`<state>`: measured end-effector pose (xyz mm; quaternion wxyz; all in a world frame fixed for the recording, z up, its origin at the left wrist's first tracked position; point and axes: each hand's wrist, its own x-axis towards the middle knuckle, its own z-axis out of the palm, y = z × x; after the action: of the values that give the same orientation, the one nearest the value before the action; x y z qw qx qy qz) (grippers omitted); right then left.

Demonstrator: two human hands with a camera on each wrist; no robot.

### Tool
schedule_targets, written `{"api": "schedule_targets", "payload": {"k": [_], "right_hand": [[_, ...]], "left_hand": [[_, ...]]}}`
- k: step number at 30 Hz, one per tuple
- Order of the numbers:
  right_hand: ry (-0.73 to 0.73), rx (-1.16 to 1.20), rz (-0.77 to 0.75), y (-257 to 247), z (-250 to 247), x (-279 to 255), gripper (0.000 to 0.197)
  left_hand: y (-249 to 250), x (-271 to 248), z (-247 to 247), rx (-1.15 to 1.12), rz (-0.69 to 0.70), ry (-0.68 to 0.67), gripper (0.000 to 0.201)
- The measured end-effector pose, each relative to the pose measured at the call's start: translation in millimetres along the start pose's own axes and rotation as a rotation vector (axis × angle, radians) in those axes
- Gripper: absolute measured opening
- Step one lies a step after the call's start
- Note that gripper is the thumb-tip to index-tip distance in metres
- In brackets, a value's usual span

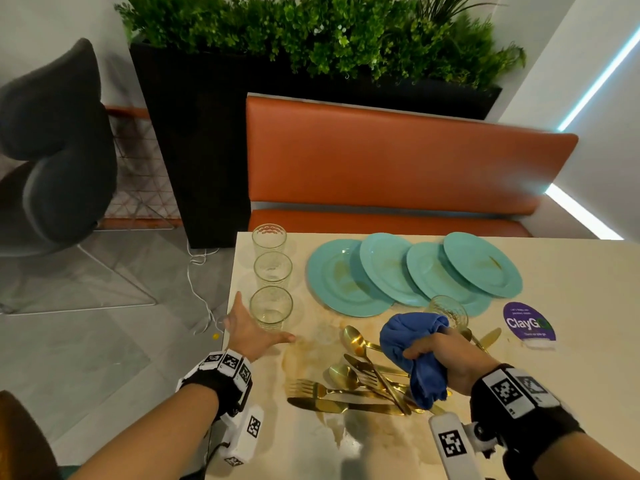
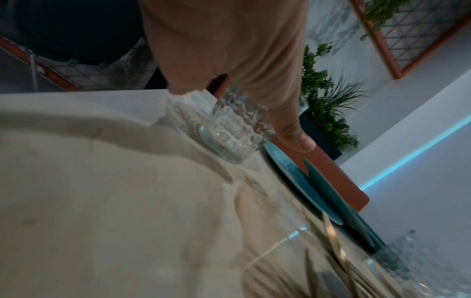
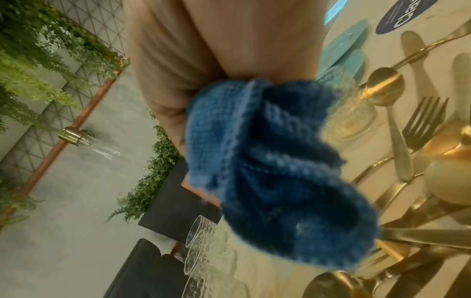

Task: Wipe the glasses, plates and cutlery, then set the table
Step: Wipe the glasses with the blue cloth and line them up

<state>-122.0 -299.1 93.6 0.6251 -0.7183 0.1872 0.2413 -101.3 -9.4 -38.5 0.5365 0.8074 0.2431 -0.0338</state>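
Three clear glasses stand in a column along the table's left edge; the nearest glass (image 1: 271, 308) (image 2: 234, 131) sits between the spread thumb and fingers of my left hand (image 1: 254, 325) (image 2: 229, 50), which is open beside it. Whether the hand touches the glass I cannot tell. My right hand (image 1: 446, 355) (image 3: 203, 50) grips a bunched blue cloth (image 1: 412, 341) (image 3: 275, 171) above a pile of gold cutlery (image 1: 363, 382) (image 3: 420, 141). A fourth glass (image 1: 450, 311) stands just behind the cloth. Several overlapping teal plates (image 1: 346, 282), some with brown smears, lie at the back.
The cream table (image 1: 571, 393) has brownish stains (image 1: 311, 351) near the cutlery. A purple ClayGo sticker (image 1: 529, 322) lies at the right. An orange bench (image 1: 398, 161) stands behind the table, with a black planter (image 1: 197, 150) and a dark chair (image 1: 59, 143) at the left.
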Motion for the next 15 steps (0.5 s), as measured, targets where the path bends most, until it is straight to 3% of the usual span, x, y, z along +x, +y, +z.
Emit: {"api": "schedule_targets", "payload": {"k": [3,6,8,10,12,15], "right_hand": [[0.016,0.028,-0.003,4,-9,-6,0.020],[0.053,0.073,-0.019,9,-25,-11,0.026],[0.011,0.148,-0.057,11,-38,-16,0.032],[-0.086,0.268,-0.109,10,-52,-21,0.043],[-0.093,0.344,-0.137,9,-67,-26,0.042],[0.107,0.252,-0.136,6,-95,-29,0.023]], "left_hand": [[12,-19,0,0.020,0.128,0.179,0.130],[40,-43,14,0.019,0.425,0.245,0.106],[63,-57,35,0.036,0.576,0.159,0.091],[84,-69,65,0.028,0.592,-0.008,0.073],[100,-76,101,0.053,0.539,-0.184,0.068],[114,-79,154,0.135,0.391,-0.369,0.078]]}}
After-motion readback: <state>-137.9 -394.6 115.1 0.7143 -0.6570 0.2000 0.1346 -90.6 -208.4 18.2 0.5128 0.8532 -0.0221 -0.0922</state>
